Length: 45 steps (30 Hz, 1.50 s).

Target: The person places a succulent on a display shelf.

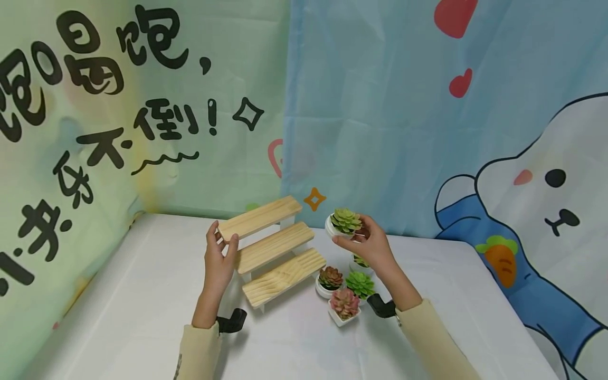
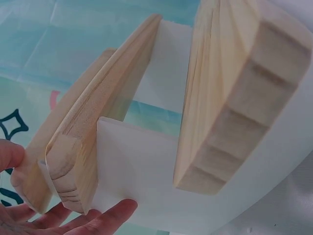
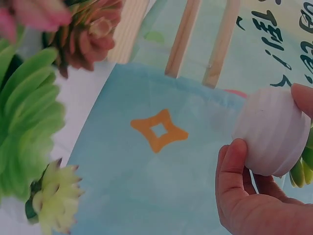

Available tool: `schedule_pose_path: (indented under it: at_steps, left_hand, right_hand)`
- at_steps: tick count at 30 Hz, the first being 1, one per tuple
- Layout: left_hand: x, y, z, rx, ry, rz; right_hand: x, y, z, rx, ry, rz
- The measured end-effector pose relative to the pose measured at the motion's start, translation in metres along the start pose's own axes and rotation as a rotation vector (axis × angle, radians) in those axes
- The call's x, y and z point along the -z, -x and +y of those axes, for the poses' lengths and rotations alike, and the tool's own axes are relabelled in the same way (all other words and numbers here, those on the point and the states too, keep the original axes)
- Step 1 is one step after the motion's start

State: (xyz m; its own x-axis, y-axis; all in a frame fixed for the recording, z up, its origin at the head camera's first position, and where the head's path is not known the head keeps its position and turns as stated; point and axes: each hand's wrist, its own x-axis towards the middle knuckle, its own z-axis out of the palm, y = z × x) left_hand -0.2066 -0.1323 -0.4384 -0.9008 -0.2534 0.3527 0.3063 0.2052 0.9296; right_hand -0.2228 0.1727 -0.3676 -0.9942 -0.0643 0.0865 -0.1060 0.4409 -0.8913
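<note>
My right hand (image 1: 372, 247) holds a green potted succulent (image 1: 345, 220) by its white pot, up beside the right end of a three-tier wooden stand (image 1: 274, 254). In the right wrist view, thumb and fingers pinch the ribbed white pot (image 3: 271, 132), with leaves showing past its far side. My left hand (image 1: 219, 264) is at the left end of the stand's top plank (image 1: 258, 217). Seen from the left wrist, the thumb lies on that plank's end and the fingers reach beneath, against the white side panel (image 2: 137, 171). The planks bear nothing.
Several potted succulents cluster right of the stand: a reddish-brown one (image 1: 330, 278), a green one (image 1: 361, 285), a pink one in a square pot (image 1: 344, 304) and one partly hidden behind (image 1: 362, 262). A white cloth (image 1: 294, 348) covers the table; printed curtains (image 1: 370, 132) hang behind.
</note>
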Motion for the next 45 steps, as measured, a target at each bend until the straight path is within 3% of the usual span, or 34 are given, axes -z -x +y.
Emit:
schedule_pose_path:
  at_steps: [21,45]
  left_hand:
    - [0.003,0.001,-0.005,0.023,0.016,-0.001]
    - [0.001,-0.004,-0.003,0.011,0.026,0.003]
  right_hand:
    - [-0.029,-0.024,-0.020,0.058,-0.008,-0.054]
    - [-0.055,-0.056,-0.032,0.021,-0.039,-0.071]
